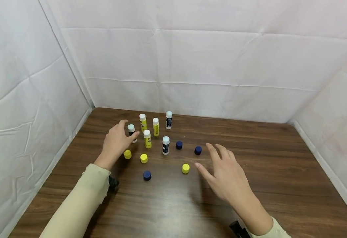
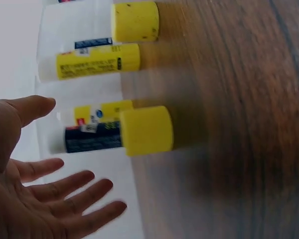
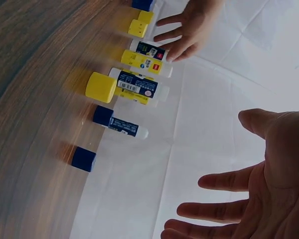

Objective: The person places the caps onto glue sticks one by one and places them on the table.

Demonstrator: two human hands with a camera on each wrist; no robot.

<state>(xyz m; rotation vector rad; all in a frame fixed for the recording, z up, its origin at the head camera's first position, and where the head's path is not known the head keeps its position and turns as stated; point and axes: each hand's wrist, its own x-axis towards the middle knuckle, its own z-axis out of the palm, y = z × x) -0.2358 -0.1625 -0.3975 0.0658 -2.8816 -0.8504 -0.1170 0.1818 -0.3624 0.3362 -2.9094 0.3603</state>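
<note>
Pale greenish sleeves (image 1: 75, 208) enter at the bottom edge, with a black device (image 1: 240, 229) at the right wrist and a similar dark device (image 1: 113, 183) at the left. Just beyond, the right hand (image 1: 228, 173) hangs over the brown wooden table (image 1: 173, 205), its thumb and fingers spread well apart with nothing in them. Nearest of the loose caps is a dark blue cap (image 1: 147, 175) near the middle, then a lone yellow cap (image 1: 185, 168) left of the right thumb and apart from it. Farther in, two yellow caps (image 1: 144, 158) stand near each other on the left, and two more dark blue caps (image 1: 179, 145) lie on the right, one of them close to the right index fingertip in the head view. Over on the left, the left hand (image 1: 115, 143) reaches out with fingers and thumb held wide, gripping nothing; between them in the head view stands a navy tube (image 1: 131, 129), though whether the thumb touches it I cannot tell. All six tubes stand upright with whitish tops showing: a front navy tube (image 1: 165, 145) well right of that hand, a front yellow tube (image 1: 147, 138) beside it, two rear yellow tubes (image 1: 156, 127) behind, and a far navy tube (image 1: 168, 120) by the back edge. White sheeting (image 1: 197, 59) hangs behind the table and at both sides
</note>
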